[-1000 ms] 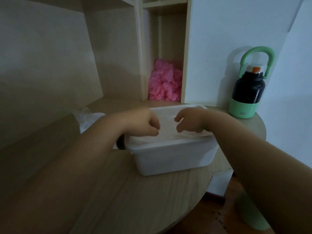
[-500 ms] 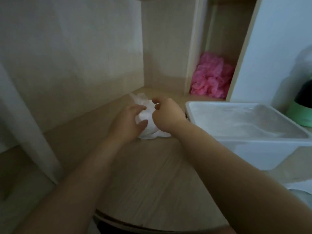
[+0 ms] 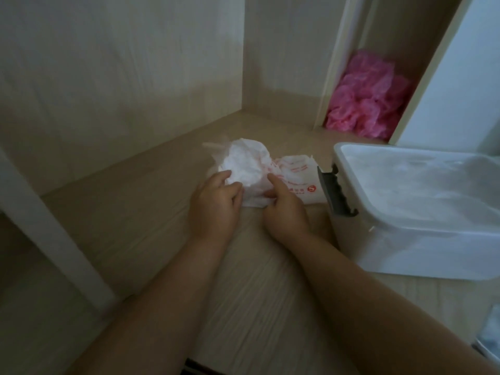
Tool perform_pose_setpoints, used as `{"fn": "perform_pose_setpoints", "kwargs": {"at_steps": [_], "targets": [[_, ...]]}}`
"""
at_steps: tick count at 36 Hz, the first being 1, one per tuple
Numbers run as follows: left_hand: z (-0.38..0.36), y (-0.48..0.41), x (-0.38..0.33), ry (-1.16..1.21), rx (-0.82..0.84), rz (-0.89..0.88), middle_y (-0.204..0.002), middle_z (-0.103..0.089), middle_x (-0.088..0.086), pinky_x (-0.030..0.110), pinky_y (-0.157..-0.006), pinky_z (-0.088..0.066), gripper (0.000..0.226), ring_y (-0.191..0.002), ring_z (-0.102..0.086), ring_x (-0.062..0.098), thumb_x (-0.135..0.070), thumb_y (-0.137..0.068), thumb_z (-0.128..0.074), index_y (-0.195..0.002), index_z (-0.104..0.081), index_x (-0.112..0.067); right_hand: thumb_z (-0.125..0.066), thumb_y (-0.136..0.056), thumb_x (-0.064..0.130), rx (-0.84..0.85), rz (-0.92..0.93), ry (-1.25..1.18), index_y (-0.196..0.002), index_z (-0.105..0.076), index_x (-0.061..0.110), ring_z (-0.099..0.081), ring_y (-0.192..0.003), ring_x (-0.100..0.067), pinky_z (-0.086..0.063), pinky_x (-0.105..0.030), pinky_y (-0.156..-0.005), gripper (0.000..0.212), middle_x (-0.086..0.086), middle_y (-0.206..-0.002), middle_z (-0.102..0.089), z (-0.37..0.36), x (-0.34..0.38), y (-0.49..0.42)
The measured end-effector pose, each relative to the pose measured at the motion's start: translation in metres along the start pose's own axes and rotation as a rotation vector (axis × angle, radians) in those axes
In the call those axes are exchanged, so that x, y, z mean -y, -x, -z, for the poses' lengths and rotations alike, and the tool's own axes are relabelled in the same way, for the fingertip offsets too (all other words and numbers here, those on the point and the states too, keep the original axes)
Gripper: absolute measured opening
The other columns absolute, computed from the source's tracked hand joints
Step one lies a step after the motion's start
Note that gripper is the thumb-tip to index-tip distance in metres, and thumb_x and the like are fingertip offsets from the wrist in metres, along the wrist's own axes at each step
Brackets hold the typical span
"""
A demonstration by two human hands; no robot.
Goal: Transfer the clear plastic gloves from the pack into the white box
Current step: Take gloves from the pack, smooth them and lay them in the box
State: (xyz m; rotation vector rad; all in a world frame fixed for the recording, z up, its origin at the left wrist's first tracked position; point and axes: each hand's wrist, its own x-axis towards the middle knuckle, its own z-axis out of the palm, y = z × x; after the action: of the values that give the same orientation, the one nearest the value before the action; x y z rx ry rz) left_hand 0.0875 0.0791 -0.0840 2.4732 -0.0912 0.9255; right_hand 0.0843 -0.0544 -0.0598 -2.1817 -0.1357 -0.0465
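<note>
We are reaching both forearms across the pale wood-grain desk (image 3: 243, 288). Our left hand (image 3: 213, 203) is curling its fingers round the crumpled wad of clear plastic gloves (image 3: 244, 162), which is bulging from the white, red-printed plastic pack (image 3: 300, 180). Our right hand (image 3: 284, 213) is pinching that pack between thumb and forefinger. Just right of the pack, the white rectangular plastic box (image 3: 405, 253) is standing open. Beyond, a pink crinkled plastic bundle (image 3: 370, 101) is sitting in a shelf nook.
</note>
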Motion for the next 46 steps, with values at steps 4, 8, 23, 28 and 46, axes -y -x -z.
{"fn": "perform_pose_setpoints", "kwargs": {"at_steps": [4,8,23,28,46], "targets": [[0.001,0.002,0.003,0.017,-0.137,-0.004,-0.104,-0.070,0.009,0.032,-0.080,-0.041,0.031,-0.091,-0.058,0.037,-0.026,-0.085,-0.050,-0.081,-0.076,-0.012,-0.045,-0.093,0.006,0.007,0.017,0.046,-0.149,-0.024,0.024,-0.050,-0.104,-0.010,-0.035,-0.020,-0.085,0.062,0.000,-0.117,-0.056,0.000,-0.004,-0.001],[0.003,0.002,0.002,0.128,-0.185,0.047,-0.101,-0.069,0.013,0.020,-0.082,-0.040,0.020,-0.092,-0.064,0.027,-0.012,-0.086,-0.058,-0.094,-0.073,-0.001,-0.046,-0.091,0.006,-0.009,0.047,0.073,-0.147,-0.027,0.027,-0.050,-0.094,-0.009,-0.039,-0.023,-0.083,0.063,0.010,-0.098,-0.051,-0.002,-0.010,-0.001],[0.019,-0.012,-0.004,0.849,-0.318,0.558,-0.079,-0.064,-0.001,0.030,-0.067,-0.047,0.011,-0.067,-0.059,0.008,-0.014,-0.093,-0.056,-0.086,-0.057,-0.024,-0.059,-0.086,0.042,0.087,0.197,0.268,-0.146,-0.029,0.026,-0.038,-0.131,-0.022,-0.036,-0.033,-0.102,0.069,-0.003,-0.145,-0.037,-0.004,-0.006,0.002],[0.059,-0.034,-0.010,0.833,-0.552,0.427,-0.072,-0.058,-0.007,0.025,-0.062,-0.045,0.018,-0.060,-0.053,-0.002,-0.012,-0.092,-0.057,-0.082,-0.055,-0.028,-0.063,-0.083,0.049,0.124,0.101,0.039,-0.148,-0.023,0.024,-0.032,-0.135,-0.023,-0.033,-0.036,-0.103,0.081,-0.004,-0.151,-0.027,0.000,0.030,0.003],[0.122,-0.047,-0.081,1.063,0.331,0.117,-0.113,-0.069,0.001,0.033,-0.091,-0.051,0.050,-0.106,-0.064,0.018,-0.032,-0.073,-0.073,-0.119,-0.060,-0.018,-0.057,-0.090,0.004,0.317,0.156,-0.968,-0.119,-0.054,-0.012,-0.061,-0.082,-0.027,-0.053,-0.035,-0.073,0.033,-0.021,-0.096,-0.060,0.099,0.112,0.034]]}}
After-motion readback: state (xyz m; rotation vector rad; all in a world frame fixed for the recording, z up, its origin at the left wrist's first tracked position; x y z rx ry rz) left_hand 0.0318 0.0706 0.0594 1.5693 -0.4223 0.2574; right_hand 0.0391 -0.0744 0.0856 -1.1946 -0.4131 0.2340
